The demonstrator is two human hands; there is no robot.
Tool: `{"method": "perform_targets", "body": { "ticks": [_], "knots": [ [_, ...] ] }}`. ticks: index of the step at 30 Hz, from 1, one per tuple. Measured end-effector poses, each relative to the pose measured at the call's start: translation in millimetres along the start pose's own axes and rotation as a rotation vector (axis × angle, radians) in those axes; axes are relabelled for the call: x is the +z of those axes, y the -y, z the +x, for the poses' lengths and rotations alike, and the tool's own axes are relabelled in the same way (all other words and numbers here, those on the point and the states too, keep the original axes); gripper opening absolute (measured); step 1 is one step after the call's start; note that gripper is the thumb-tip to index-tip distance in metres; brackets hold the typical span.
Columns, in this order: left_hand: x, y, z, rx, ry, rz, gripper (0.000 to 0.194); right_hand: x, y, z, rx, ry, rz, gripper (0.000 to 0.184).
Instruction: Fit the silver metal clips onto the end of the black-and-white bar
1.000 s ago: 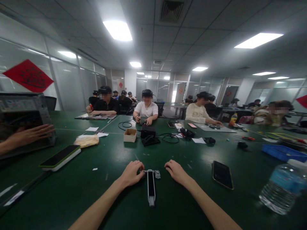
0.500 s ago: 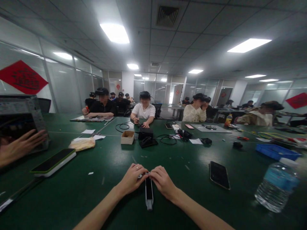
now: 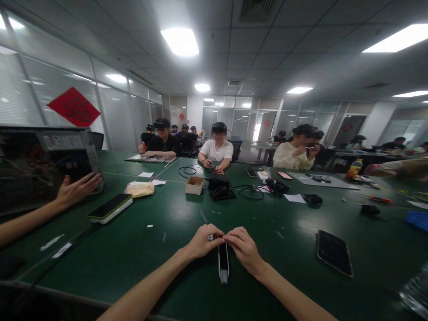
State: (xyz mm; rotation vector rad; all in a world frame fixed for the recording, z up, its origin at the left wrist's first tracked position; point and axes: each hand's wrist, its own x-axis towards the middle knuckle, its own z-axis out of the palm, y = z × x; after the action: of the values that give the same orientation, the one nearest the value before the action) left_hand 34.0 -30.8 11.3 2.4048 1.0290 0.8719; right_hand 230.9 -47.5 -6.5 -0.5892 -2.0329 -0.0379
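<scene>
A narrow, slim device (image 3: 224, 263) with white edges, a dark top and a silvery near end lies on the green table, pointing towards me. My left hand (image 3: 204, 241) is closed over its far end, fingertips pinched together; a small pale metallic piece shows beneath those fingers. From the other side my right hand (image 3: 244, 247) meets it, its fingers bent and closed on the same far end. The fingertips of both hands almost touch and cover that end, so what exactly they press there is hidden.
At left, another person's hand (image 3: 78, 189) rests by an open computer case (image 3: 96, 154). Nearby lies a phone on a white block (image 3: 112, 214). A small box (image 3: 194, 186) and black device (image 3: 219, 183) stand ahead. To the right are a phone (image 3: 334, 253) and a water bottle (image 3: 416, 290).
My view has swung left, so the scene sits further right. My hands stay closed at the device's far end. The neighbour's hand now reaches further along the computer case.
</scene>
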Motion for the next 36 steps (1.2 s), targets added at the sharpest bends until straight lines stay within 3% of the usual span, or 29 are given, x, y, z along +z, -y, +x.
{"method": "perform_targets", "body": {
  "ticks": [6,13,20,27,36],
  "knots": [
    [-5.6,1.2,3.6,0.033,-0.024,0.129,0.007,0.5,-2.6,-1.7,0.093,0.055,-0.022,0.016],
    [-24.0,24.8,5.3,-0.054,0.047,0.31,0.008,-14.1,-13.3,0.0,0.261,0.163,-0.13,0.013],
    [-19.4,27.1,4.0,-0.104,0.124,0.227,0.01,-24.8,-19.1,1.2,0.475,0.385,-0.155,0.014],
    [-20.0,22.4,3.1,-0.129,0.131,0.175,0.011,-22.2,-19.0,-1.1,0.528,0.472,-0.139,0.017],
    [-17.9,16.8,3.6,-0.14,0.143,0.208,0.012,-19.4,-20.6,-4.0,0.479,0.405,-0.128,0.017]
  ]
}}
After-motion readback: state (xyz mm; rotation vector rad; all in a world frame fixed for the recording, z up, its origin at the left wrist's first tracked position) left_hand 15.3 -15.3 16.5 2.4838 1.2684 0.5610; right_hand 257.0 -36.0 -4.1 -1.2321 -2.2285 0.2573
